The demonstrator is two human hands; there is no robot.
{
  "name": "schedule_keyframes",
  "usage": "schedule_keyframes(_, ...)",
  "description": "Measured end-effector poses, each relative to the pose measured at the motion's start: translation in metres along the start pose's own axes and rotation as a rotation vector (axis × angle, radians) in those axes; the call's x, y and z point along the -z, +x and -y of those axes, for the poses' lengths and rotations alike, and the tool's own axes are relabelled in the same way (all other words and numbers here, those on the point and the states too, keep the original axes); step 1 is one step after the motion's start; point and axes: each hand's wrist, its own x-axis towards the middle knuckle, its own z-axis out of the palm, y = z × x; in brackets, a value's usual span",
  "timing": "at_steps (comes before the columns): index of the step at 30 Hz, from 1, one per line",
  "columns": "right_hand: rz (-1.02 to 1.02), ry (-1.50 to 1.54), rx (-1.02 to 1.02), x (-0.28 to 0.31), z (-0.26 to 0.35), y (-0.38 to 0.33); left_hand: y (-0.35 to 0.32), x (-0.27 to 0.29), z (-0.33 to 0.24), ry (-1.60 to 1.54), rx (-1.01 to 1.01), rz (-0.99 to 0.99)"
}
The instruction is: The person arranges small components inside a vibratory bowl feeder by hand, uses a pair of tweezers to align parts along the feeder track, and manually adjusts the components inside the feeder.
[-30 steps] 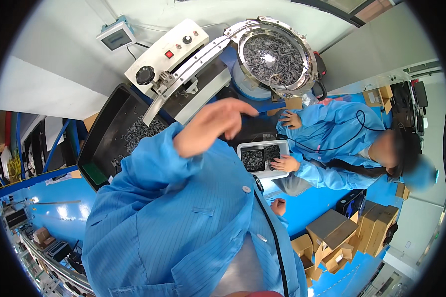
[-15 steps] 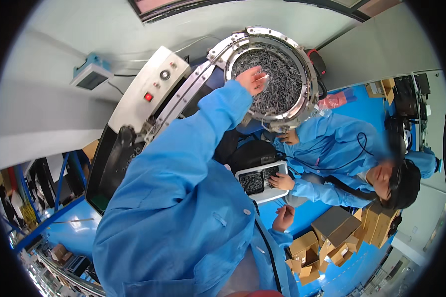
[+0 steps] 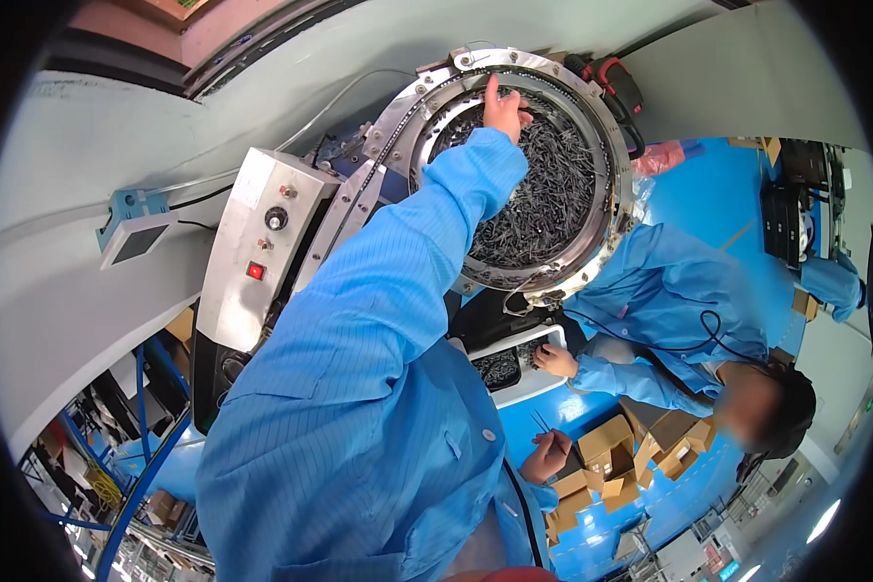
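Observation:
My left hand reaches over a round metal vibratory bowl feeder. Its index finger stretches up to the bowl's upper inner rim, and the other fingers are loosely bent and apart, with nothing seen in them. Many small dark slim parts fill the bowl below it. A line of small parts runs along the feeder's outer track. Lower down, close to my body, my right hand is closed on a pair of thin tweezers, their tips pointing up.
A control box with a knob and red switch stands left of the feeder. A co-worker in blue sits at the right, one hand at a white tray of dark parts. Cardboard boxes lie on the blue floor.
My left hand has moved from over the parts up to the bowl's upper rim, its index finger now extended. The tweezers now show in my right hand. The view has shifted.

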Motion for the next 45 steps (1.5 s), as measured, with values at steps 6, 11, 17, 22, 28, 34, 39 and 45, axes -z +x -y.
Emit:
schedule_keyframes(6, 0.015, -0.013, 0.009, -0.015, 0.015, 0.013, 0.002, -0.014, -0.01, -0.259, 0.055, 0.0)
schedule_keyframes(11, 0.008, 0.014, -0.003, -0.02, 0.017, 0.012, 0.023, 0.007, -0.012, -0.174, 0.127, 0.072)
schedule_keyframes(17, 0.02, 0.015, -0.014, -0.024, 0.016, 0.005, 0.005, 0.002, -0.02, -0.229, 0.138, -0.06)
schedule_keyframes(22, 0.035, -0.025, 0.0, -0.027, 0.022, 0.002, -0.003, -0.004, -0.025, -0.354, 0.148, -0.073)
schedule_keyframes(28, -0.001, 0.03, -0.05, -0.028, 0.02, -0.001, 0.01, 0.002, -0.022, -0.387, 0.152, 0.015)
schedule_keyframes(34, 0.013, 0.026, -0.029, -0.027, 0.013, -0.005, 0.015, 0.015, -0.027, 0.354, 0.072, -0.016)
schedule_keyframes(39, -0.007, 0.045, -0.023, -0.02, 0.011, -0.007, -0.009, 0.025, -0.062, 1.455, -0.46, 0.253)
schedule_keyframes(45, -0.017, 0.08, -0.066, -0.012, 0.013, -0.01, -0.01, 0.011, -0.135, 2.245, -1.444, 0.815)
